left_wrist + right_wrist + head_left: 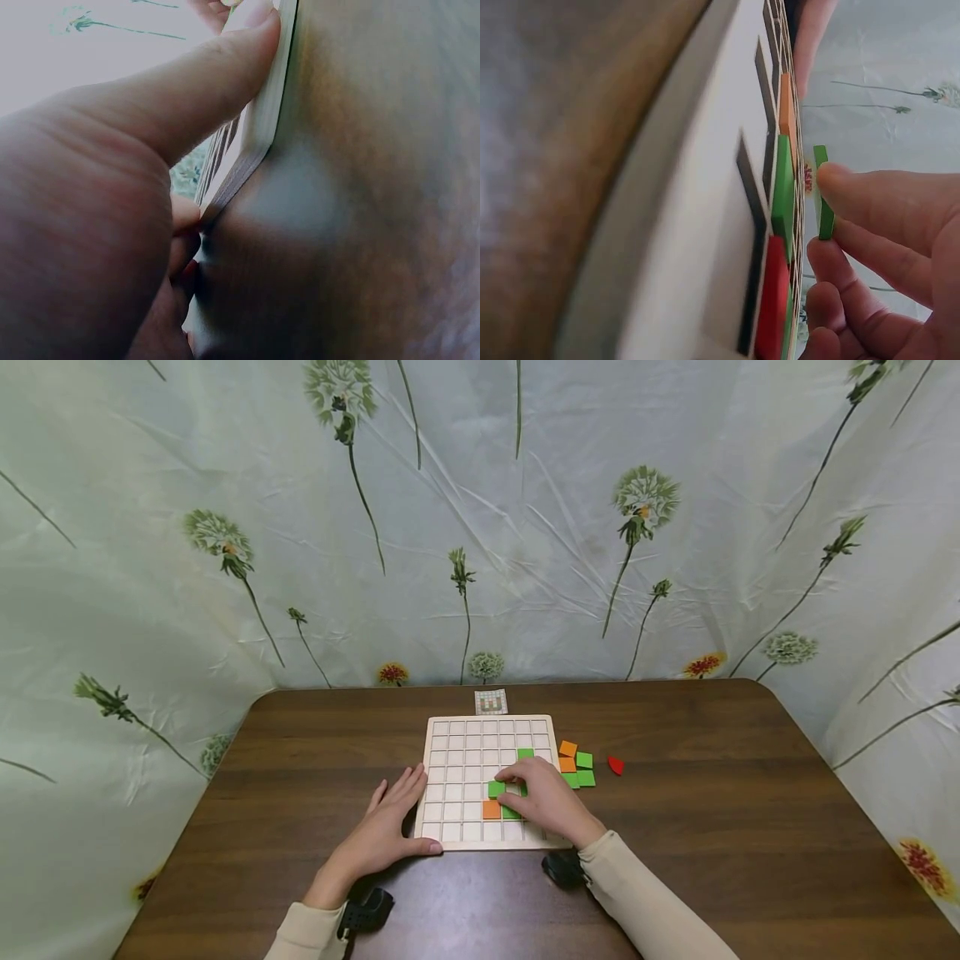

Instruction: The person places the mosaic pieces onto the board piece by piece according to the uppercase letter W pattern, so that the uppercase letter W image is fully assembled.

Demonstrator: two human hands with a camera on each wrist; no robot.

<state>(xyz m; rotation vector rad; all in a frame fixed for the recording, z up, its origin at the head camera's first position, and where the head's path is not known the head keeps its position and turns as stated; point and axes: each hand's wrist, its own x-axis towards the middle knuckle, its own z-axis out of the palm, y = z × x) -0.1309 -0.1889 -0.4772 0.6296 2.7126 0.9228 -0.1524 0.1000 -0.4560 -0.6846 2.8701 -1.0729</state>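
A pale wooden grid board [450,846] lies on the table with square recesses. My left hand [386,827] has its fingers spread along the board's left side, the thumb [217,75] resting on the front rim. Over the board, my right hand [551,797] pinches a green square tile [823,195] between thumb and fingers, raised off the grid. An orange tile [491,810] and a green tile [511,812] sit in a row near the front. Farther back is another green tile [526,752]. A red piece [772,300] shows in the right wrist view; the right hand covers it in the head view.
Loose orange tiles [568,749] and green tiles [586,778] lie right of the board. A red piece [616,766] lies farther right. Behind the board is a small printed pattern card [491,702]. A flower-print cloth [525,527] hangs behind the brown table [712,827].
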